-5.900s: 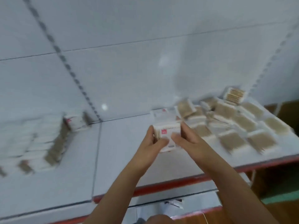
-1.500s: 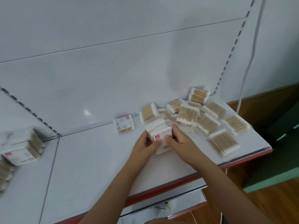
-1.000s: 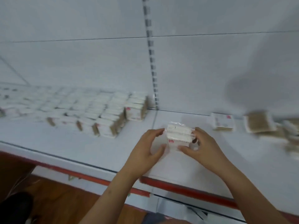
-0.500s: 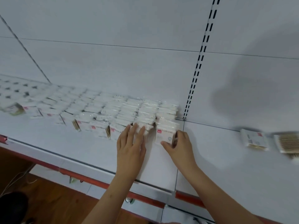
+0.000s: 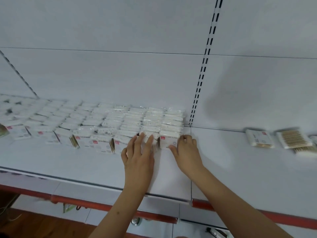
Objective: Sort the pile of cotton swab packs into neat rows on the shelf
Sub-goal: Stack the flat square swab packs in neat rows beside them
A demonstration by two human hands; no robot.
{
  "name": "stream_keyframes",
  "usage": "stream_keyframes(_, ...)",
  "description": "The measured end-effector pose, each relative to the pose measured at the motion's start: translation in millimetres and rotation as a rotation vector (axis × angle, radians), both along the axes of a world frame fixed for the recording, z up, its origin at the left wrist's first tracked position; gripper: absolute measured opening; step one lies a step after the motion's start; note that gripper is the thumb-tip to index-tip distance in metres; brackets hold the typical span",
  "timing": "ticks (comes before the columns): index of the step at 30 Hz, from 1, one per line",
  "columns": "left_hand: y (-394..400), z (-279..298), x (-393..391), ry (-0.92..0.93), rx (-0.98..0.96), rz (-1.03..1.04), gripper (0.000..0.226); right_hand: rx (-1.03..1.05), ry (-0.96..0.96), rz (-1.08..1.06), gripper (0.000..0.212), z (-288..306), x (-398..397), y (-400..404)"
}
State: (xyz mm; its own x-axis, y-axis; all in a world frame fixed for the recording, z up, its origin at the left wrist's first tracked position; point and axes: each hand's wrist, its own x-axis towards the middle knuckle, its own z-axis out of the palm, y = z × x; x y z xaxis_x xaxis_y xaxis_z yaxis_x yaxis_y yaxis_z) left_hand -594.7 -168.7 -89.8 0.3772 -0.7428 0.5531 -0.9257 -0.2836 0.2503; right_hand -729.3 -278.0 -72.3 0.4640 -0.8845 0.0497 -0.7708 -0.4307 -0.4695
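Note:
Rows of white cotton swab packs (image 5: 109, 124) stand upright on the white shelf (image 5: 85, 162), reaching from the far left to the shelf joint. My right hand (image 5: 186, 154) grips the front pack (image 5: 167, 141) of the rightmost row, thumb at its lower front and fingers curled round its right side. My left hand (image 5: 139, 155) lies flat with straight fingers pressing the front pack of the neighbouring row (image 5: 145, 136). Loose packs (image 5: 259, 140) lie flat at the right, one showing wooden sticks (image 5: 295, 139).
A slotted upright (image 5: 202, 69) runs up the white back panel just right of the rows. The shelf's front edge has a red strip (image 5: 89, 202). Bare shelf lies between my hands and the loose packs. Wooden floor shows at the bottom left.
The view swung left from the loose pile to the rows. The small stack I held in both hands now stands at the front of the rightmost row; my left hand moved to the neighbouring row.

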Motion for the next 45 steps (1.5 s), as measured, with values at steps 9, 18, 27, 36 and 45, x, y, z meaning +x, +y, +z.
stream_keyframes(9, -30, 21, -80, 0.244, -0.075, -0.55, 0.043, -0.008, -0.204, -0.254, 0.062, 38, -101, -15)
stream_keyframes(18, -92, -14, -180, 0.217, 0.4, -0.627, 0.054, -0.07, 0.048, -0.492, 0.082, 9, -235, -81)
stream_keyframes(27, -124, 12, -216, 0.729, 0.296, -0.631, 0.032, -0.036, -0.128, -0.535, 0.073, -1, -238, -109)
stream_keyframes(36, -165, 33, -247, 1.537, 0.236, -0.332, 0.035, 0.002, -0.302, 0.133, 0.067, 13, -312, -97)
stream_keyframes(45, -182, 33, -282, 1.709, 0.078, -0.294, 0.034, -0.305, -0.142, -0.593, 0.06, 7, -347, -147)
